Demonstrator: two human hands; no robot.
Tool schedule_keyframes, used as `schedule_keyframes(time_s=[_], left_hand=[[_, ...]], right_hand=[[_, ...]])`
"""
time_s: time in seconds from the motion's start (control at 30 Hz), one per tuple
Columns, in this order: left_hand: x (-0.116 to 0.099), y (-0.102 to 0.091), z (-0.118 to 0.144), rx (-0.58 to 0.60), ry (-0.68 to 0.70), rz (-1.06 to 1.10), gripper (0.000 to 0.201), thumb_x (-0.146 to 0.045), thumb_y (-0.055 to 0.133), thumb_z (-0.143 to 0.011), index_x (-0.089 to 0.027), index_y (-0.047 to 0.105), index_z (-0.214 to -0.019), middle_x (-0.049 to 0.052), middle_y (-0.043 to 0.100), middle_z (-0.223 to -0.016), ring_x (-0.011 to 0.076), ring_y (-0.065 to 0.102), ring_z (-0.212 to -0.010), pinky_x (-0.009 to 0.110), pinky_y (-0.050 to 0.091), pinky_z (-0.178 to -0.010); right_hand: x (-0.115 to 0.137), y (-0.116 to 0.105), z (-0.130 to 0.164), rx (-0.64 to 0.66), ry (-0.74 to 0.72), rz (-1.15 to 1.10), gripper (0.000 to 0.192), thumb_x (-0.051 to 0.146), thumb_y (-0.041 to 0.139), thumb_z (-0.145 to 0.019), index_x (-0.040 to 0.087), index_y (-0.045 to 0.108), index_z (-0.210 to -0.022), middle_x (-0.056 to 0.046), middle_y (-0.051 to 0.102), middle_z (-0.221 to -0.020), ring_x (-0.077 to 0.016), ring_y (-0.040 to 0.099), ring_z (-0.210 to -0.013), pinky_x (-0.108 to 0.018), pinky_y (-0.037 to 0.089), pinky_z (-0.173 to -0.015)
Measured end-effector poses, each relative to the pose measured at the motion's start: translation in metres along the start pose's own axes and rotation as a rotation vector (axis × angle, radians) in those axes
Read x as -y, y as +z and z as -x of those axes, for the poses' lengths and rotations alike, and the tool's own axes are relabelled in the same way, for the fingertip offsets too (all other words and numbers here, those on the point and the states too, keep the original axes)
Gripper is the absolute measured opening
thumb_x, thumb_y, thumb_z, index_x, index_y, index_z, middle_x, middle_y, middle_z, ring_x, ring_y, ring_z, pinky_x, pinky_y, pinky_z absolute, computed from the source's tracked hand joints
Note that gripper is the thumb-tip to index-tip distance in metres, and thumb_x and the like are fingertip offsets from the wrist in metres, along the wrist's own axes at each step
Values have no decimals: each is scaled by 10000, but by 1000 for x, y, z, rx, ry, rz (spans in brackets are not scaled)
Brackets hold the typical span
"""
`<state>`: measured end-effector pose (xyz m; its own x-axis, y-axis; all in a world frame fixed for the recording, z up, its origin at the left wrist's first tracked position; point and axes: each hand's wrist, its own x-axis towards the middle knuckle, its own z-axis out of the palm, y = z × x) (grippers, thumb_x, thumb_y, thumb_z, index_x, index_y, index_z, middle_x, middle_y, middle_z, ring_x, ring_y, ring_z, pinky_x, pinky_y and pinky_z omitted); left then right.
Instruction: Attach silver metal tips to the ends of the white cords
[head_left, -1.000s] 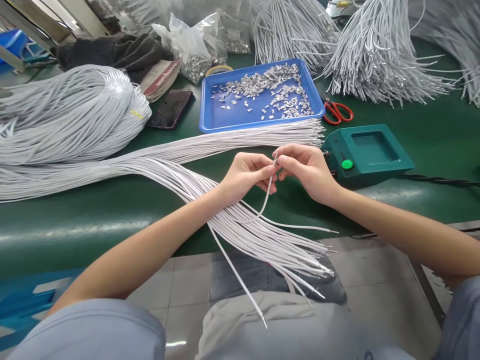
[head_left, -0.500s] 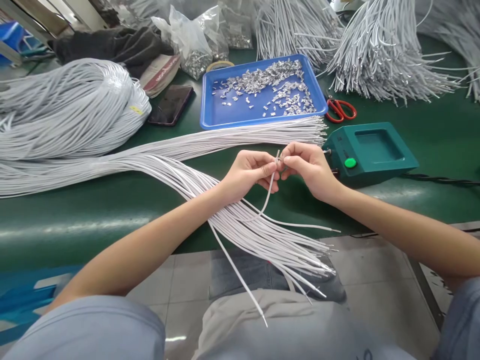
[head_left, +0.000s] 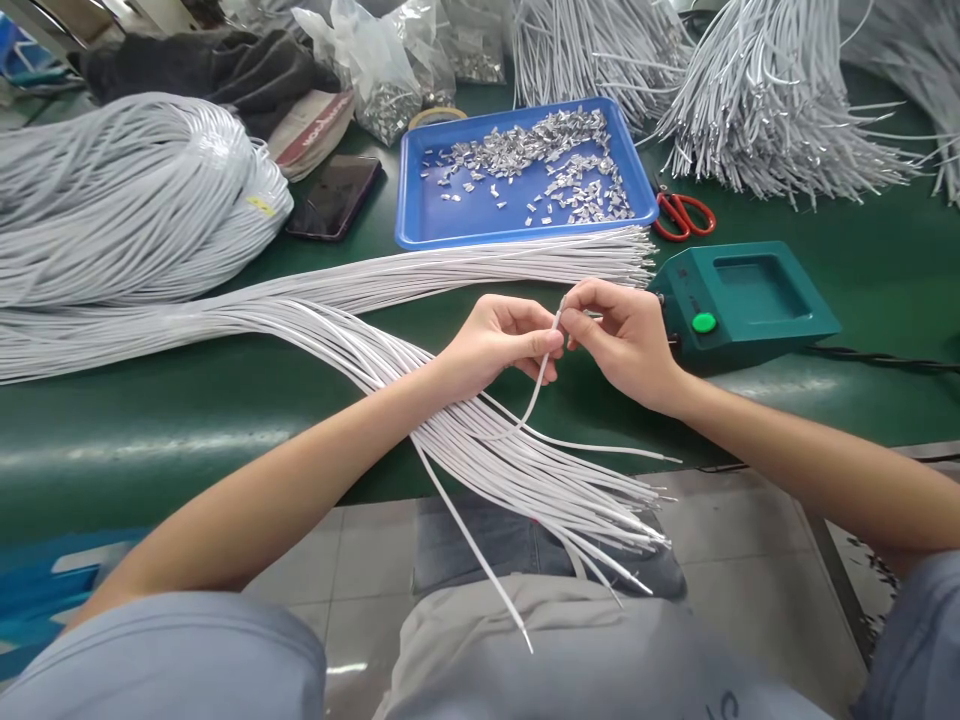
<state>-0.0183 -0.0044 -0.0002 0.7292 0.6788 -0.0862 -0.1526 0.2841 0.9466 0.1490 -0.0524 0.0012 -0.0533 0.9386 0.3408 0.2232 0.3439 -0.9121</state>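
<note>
Between thumb and fingers, my left hand (head_left: 506, 345) pinches one white cable (head_left: 541, 378) near its end. My right hand (head_left: 626, 338) is closed at the tip of that same cable, thumb and forefinger pressed together there; the tip itself is mostly hidden by the fingers. Under my left forearm a fan of white cables (head_left: 480, 455) runs over the table's front edge, their bare ends hanging above my lap. A second row of white cables (head_left: 450, 270) lies straight behind my hands, ends toward the right.
A blue tray (head_left: 450, 215) holds many small metal clips. Right of it lie red-handled scissors (head_left: 686, 216) and a green device (head_left: 750, 300) with a lit button. A phone (head_left: 335, 198), a large cable coil (head_left: 135, 200), bags of metal parts (head_left: 386, 100) and cable bundles (head_left: 780, 110) stand behind.
My right fingers have closed over the cable's tip, which stuck up between my hands before. The left hand keeps its pinch. The view has shifted slightly.
</note>
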Motion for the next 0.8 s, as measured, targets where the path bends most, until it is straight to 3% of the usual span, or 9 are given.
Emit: schedule_keyframes(time_s=[0.23, 0.5, 0.67, 0.8], left_hand=[[-2, -1, 2, 77, -64, 52, 292, -342, 847, -705, -89, 702, -718, 13, 677, -616, 110, 666, -521, 174, 549, -490], [-1, -2, 1, 18, -35, 68, 291, -335, 856, -693, -92, 704, -743, 12, 676, -609, 110, 657, -510, 184, 549, -491], [-3, -3, 0, -29, 15, 111, 267, -334, 840, -712, -104, 713, -756, -4, 658, -626, 99, 643, -518, 191, 553, -499], [-2, -3, 0, -20, 13, 87, 278, -357, 834, -716, -108, 748, -805, -2, 651, -617, 91, 633, -513, 187, 548, -511]], right_hand=[[3, -3, -1, 38, -13, -29, 126, 152, 577, -784, 168, 601, -661, 11, 609, -658, -85, 551, -609, -204, 434, -528], [0, -2, -2, 11, -1, -36, 123, 164, 541, -743, 170, 554, -621, 21, 546, -608, -81, 488, -557, -212, 388, -495], [-3, -3, -1, -82, -58, 16, 159, 126, 481, -740, 185, 493, -593, 32, 486, -574, -75, 461, -525, -210, 345, -456], [-6, -1, -1, -184, -103, 64, 77, 145, 545, -800, 187, 560, -737, 21, 551, -677, -83, 530, -596, -193, 392, -461]])
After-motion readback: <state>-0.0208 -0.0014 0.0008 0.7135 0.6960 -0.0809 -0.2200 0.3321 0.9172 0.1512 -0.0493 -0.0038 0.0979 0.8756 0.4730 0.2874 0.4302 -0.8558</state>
